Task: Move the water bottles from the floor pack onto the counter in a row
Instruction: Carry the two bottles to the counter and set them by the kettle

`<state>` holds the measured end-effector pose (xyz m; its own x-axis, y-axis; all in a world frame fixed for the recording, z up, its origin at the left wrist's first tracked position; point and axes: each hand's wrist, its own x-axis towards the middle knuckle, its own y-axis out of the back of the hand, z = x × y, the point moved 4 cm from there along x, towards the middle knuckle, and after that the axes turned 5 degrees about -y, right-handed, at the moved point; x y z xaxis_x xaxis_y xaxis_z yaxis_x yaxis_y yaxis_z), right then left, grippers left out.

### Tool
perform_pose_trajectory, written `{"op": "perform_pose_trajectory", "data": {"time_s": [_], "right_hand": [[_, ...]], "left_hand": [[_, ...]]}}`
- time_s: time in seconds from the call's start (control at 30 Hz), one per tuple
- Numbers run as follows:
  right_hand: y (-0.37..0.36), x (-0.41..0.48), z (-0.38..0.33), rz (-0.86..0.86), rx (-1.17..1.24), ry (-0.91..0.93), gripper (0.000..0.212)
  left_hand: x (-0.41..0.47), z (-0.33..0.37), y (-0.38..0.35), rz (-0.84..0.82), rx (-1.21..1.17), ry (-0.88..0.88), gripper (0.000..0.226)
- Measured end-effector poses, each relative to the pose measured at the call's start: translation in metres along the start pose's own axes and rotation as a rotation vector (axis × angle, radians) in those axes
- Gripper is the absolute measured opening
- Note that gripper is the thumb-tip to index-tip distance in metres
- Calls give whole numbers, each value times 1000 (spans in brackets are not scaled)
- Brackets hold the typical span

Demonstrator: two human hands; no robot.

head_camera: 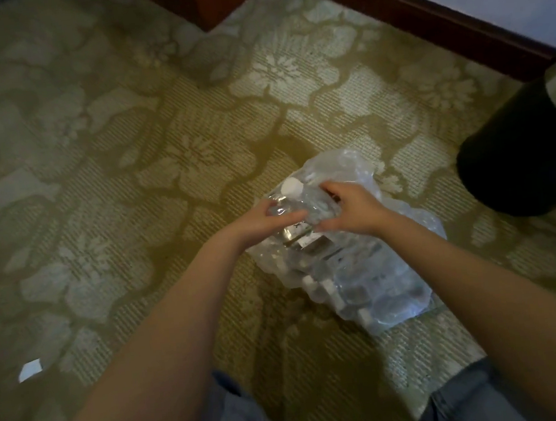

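At the 11 o'clock end of the pack (361, 277), the left hand's (264, 221) grip curls round a bottle (291, 190) while the right hand (355, 214) pinches the wrap (333, 167), likely to free it.

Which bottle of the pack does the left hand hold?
The bottle at the far end of the pack, its white cap showing above the left hand; the others lie nearer the person, under the wrap.

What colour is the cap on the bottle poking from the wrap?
White; the bottle cap shows best in the head view.
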<state>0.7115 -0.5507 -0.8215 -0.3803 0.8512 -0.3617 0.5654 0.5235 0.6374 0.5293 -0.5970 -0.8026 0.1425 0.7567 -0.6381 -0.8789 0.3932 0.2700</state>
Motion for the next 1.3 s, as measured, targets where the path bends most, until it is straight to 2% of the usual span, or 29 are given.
{"op": "perform_pose_trajectory", "data": {"time_s": [0.07,0.17,0.2,0.3,0.37,0.43,0.47,0.53,0.63,0.73,0.8,0.9,0.93,1.0,1.1,1.2,1.3], "right_hand": [[-4,1,-13,10,149,49,65],[-8,0,-37,67,299,73,60],[-9,0,-40,74,330,70,63],[-10,4,-46,63,357,62,69],[-11,10,-44,-20,299,41,73],[-14,15,-33,-107,100,-18,78],[-15,18,-26,-113,-2,-57,79],[-15,23,-18,-52,-80,-123,74],[-33,37,-34,-10,-141,-59,72],[-64,58,-44,-110,-401,29,85],[-74,72,-36,-191,-539,-30,89],[-79,86,-17,-277,-519,-172,84],[-79,87,-16,-304,-536,-169,83],[-77,85,-10,-316,-598,-158,82],[-63,68,-5,-267,-685,-241,92],[-43,42,-4,-246,-647,-212,83],[-21,30,-10,-166,-407,-131,87]], "left_hand": [[2,21,-7,81,-112,-147,60],[4,39,-5,342,-252,-237,77],[2,43,-5,408,-248,-257,73],[-4,49,-3,503,-220,-374,47],[-10,53,4,565,-146,-448,31],[-18,57,16,654,-171,-487,19],[-23,61,25,698,-222,-502,11],[-34,63,42,743,-301,-507,11],[-40,53,58,714,-402,-461,28],[-42,41,65,687,-450,-435,15],[-43,35,68,698,-430,-434,19],[-41,28,70,697,-348,-453,19],[-41,26,70,691,-328,-447,19],[-39,24,69,670,-310,-435,19],[-33,21,65,631,-323,-421,22],[-26,23,59,602,-313,-424,28],[-20,27,52,571,-305,-429,23]]}}
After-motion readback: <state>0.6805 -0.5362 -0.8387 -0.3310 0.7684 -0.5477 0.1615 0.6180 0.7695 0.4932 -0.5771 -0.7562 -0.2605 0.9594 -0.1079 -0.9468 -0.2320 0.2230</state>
